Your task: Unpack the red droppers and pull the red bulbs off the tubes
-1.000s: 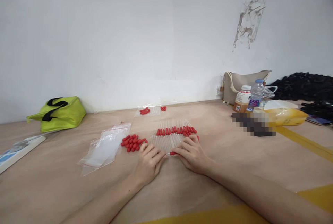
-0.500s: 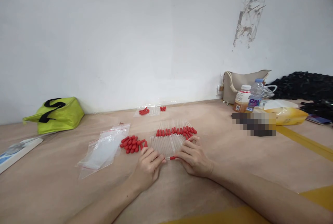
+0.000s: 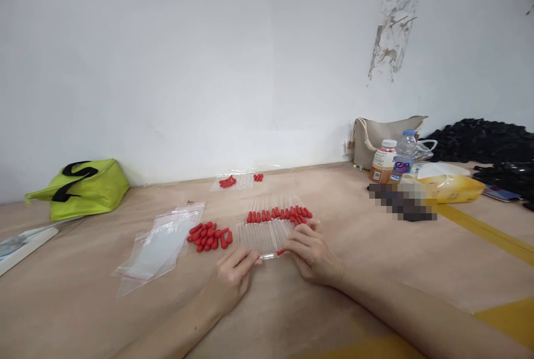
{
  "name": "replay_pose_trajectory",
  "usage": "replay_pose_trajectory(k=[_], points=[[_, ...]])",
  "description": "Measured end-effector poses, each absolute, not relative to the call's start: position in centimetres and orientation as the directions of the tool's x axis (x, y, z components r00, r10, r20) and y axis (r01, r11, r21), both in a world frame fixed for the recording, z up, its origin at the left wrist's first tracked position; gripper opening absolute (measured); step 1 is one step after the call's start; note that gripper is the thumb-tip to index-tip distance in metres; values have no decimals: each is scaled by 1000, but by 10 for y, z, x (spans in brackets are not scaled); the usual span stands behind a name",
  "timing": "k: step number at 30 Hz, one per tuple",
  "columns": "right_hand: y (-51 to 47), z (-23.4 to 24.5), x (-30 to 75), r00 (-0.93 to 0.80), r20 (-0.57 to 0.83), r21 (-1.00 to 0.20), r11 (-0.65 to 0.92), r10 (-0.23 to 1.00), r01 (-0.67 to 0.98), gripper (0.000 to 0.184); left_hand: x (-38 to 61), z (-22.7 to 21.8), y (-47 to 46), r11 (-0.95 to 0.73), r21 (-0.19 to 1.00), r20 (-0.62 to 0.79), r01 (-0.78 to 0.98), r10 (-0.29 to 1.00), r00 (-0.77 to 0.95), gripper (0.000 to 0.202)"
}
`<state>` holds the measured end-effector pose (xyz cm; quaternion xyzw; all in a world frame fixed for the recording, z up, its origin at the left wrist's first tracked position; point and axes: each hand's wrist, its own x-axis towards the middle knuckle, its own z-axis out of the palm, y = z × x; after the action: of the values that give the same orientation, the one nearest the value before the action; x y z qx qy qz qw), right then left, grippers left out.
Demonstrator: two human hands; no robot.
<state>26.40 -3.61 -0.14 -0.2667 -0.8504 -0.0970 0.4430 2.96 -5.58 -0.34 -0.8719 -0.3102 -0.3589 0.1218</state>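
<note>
My left hand (image 3: 232, 278) and my right hand (image 3: 311, 254) meet at the near end of a row of clear glass tubes (image 3: 264, 235) lying on the brown table (image 3: 292, 314). Both hands pinch one tube with a red rubber bulb (image 3: 280, 251) at its right end; the left fingers hold the glass, the right fingers hold the bulb. Behind them lies a row of finished droppers with red bulbs (image 3: 278, 214). A heap of loose red bulbs (image 3: 208, 235) sits just left of the tubes.
Clear zip bags (image 3: 161, 242) lie left of the bulbs. A small bag with red bulbs (image 3: 232, 181) lies near the wall. A lime green bag (image 3: 81, 187) stands far left. At the right stand a beige bag (image 3: 386, 136), two bottles (image 3: 394, 160) and a yellow packet (image 3: 453, 187).
The view has shifted a little, so everything sits slightly left. My hands stay together on the same tube and bulb, now a bit nearer to me.
</note>
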Motion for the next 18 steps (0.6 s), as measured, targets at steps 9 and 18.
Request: replay_pose_trajectory(k=[9, 18], points=[[20, 9, 326, 154, 464, -736, 283, 873, 616, 20, 17, 15, -39, -544, 67, 668, 837, 647, 367, 37], [22, -1, 340, 127, 128, -801, 27, 984, 598, 18, 47, 9, -19, -662, -85, 639, 744, 537, 551, 19]])
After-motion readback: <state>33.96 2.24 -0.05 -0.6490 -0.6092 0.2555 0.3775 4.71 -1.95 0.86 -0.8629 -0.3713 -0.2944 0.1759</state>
